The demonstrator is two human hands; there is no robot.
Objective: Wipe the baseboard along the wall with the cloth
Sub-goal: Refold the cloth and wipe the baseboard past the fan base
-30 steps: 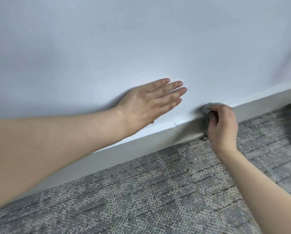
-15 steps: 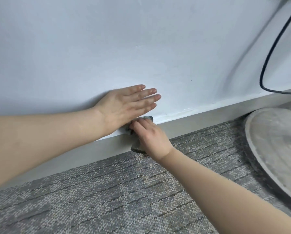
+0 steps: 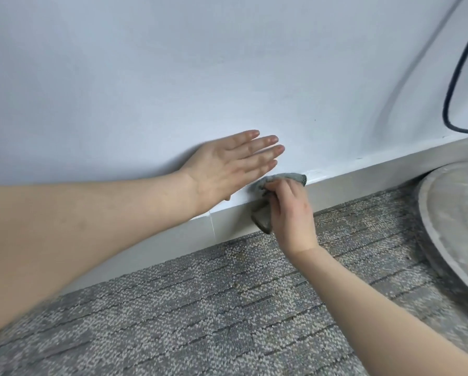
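Grey cloth (image 3: pixel 284 177) is lying bunched against the baseboard (image 3: pixel 376 177), covering its top edge and hanging down its face almost to the floor. Right hand (image 3: pixel 289 213) is gripping the cloth, fingers curling over it and pressing it onto the baseboard. One cloth fold is sticking out at the hand's 12 o'clock, along the line where baseboard is meeting wall (image 3: pixel 173 77). Another fold is showing at the hand's 9 o'clock, on the baseboard face. The part under the palm is staying hidden.

Left hand (image 3: pixel 227 169) is sitting at the cloth's 10 o'clock, just beside it, lying flat on the wall with fingers straight and together, holding nothing. Fingertips are pointing toward 2 o'clock. Whether its edge is touching the cloth, cannot tell.

Baseboard is running from 8 o'clock to 2 o'clock across the view, with a thin vertical seam at the cloth's 8 o'clock. Grey patterned carpet (image 3: pixel 200 308) is filling the 6 o'clock side. Round grey disc (image 3: pixel 458 213) is lying on the carpet at the hand's 3 o'clock, well apart. Black cable (image 3: pixel 447 99) is looping down the wall at 2 o'clock.
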